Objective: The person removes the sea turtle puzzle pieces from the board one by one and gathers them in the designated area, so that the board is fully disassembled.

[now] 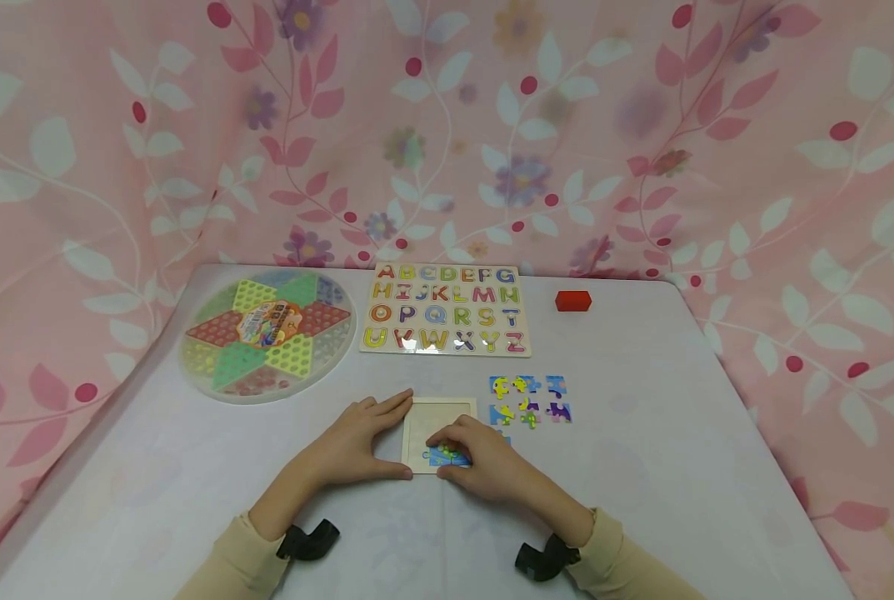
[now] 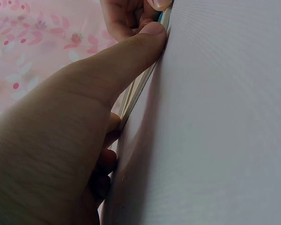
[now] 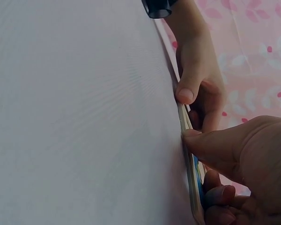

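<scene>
A pale square puzzle tray (image 1: 426, 421) lies on the table in front of the person. Along its left side, the left hand (image 1: 357, 442) spreads a straight thumb and index finger to the two left corners, touching the rim. The right hand (image 1: 484, 458) curls its fingers over blue jigsaw pieces (image 1: 447, 457) in the tray's lower right part, thumb at the near rim. Its fingers partly cover these pieces. In the right wrist view a blue edge (image 3: 200, 183) shows under the fingertips. Several loose jigsaw pieces (image 1: 556, 412) lie right of the tray.
Behind the tray is a wooden alphabet board (image 1: 447, 327). A round Chinese checkers board (image 1: 240, 364) lies at the back left. A red block (image 1: 573, 301) sits at the back right. Pink floral cloth (image 1: 447, 125) hangs behind the white table (image 1: 641, 433).
</scene>
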The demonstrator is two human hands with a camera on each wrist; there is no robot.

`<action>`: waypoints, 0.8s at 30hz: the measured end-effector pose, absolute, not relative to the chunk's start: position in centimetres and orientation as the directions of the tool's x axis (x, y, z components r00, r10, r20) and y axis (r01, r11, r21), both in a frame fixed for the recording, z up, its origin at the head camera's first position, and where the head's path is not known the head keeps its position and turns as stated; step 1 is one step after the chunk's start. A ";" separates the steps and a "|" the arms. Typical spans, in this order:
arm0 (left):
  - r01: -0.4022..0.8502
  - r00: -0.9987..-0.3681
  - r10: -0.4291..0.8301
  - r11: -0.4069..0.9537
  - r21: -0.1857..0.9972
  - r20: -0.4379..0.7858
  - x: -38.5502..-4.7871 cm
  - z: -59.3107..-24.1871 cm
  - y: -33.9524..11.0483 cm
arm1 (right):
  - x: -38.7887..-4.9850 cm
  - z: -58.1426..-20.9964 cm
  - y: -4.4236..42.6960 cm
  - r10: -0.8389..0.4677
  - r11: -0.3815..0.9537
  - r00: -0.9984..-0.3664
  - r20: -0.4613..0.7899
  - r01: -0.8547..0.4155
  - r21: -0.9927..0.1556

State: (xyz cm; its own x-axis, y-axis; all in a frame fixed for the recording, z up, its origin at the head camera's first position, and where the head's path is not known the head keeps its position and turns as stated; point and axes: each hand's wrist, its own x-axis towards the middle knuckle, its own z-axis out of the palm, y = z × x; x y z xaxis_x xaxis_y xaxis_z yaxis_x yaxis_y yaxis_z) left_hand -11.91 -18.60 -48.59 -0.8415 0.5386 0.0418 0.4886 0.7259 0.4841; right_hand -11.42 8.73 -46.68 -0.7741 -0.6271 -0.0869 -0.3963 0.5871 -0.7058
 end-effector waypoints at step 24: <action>0.490 -0.841 0.540 0.724 0.485 0.043 -11.9 -48.7 -18.6 | -11.5 -47.0 8.7 -0.608 0.565 -0.792 -0.057 -0.382 -0.731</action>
